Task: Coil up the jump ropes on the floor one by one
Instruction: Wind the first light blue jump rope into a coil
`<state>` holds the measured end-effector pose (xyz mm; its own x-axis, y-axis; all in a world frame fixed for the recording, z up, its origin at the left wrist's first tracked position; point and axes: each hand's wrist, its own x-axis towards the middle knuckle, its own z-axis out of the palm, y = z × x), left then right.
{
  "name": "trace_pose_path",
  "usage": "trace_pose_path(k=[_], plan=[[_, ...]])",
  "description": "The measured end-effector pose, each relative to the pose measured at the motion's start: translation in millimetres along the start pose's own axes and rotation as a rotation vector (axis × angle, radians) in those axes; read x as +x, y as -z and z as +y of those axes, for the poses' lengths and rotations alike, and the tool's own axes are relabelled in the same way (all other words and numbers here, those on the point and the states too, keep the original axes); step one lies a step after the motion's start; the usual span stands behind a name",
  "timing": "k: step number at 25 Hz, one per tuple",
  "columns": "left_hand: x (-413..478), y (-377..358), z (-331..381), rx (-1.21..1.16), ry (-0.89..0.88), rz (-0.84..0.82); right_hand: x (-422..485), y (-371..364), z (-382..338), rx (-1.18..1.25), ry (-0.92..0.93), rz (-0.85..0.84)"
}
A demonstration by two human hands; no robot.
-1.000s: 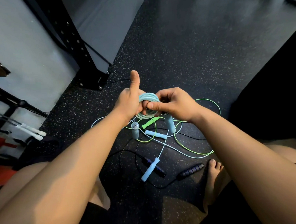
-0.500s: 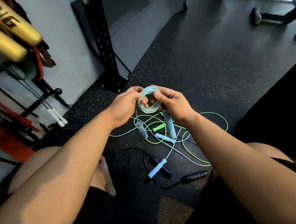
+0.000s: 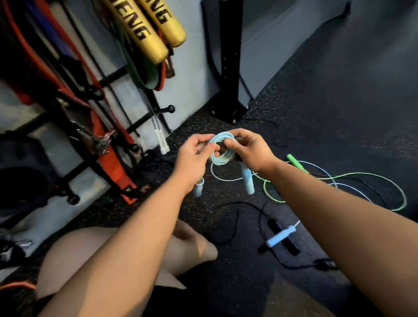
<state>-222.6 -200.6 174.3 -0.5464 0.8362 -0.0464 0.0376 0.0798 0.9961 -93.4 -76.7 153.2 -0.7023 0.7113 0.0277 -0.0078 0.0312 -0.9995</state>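
Dark, speckled rubber gym floor. Strewn uncoiled at right: green jump rope in wide, loose loops, with its green handle at the far end. Tangled through it, a pale blue jump rope, one pale blue handle lying across a black handle. Curling nearer, thin black jump rope, with a second black handle at the near edge. Bolted down beyond, the base of a black upright post.
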Motion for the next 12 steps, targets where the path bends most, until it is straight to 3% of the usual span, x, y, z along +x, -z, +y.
trace_pose_path(k=[7, 12], plan=[[31.1, 86.8, -30.4, -0.068, 0.105, 0.248, 61.7, -96.0, 31.0, 0.215, -0.144, -0.16], [66.5, 135.7, -58.5, 0.083, 0.123, 0.337, 109.0, -134.1, 58.8, 0.246, -0.259, -0.313]])
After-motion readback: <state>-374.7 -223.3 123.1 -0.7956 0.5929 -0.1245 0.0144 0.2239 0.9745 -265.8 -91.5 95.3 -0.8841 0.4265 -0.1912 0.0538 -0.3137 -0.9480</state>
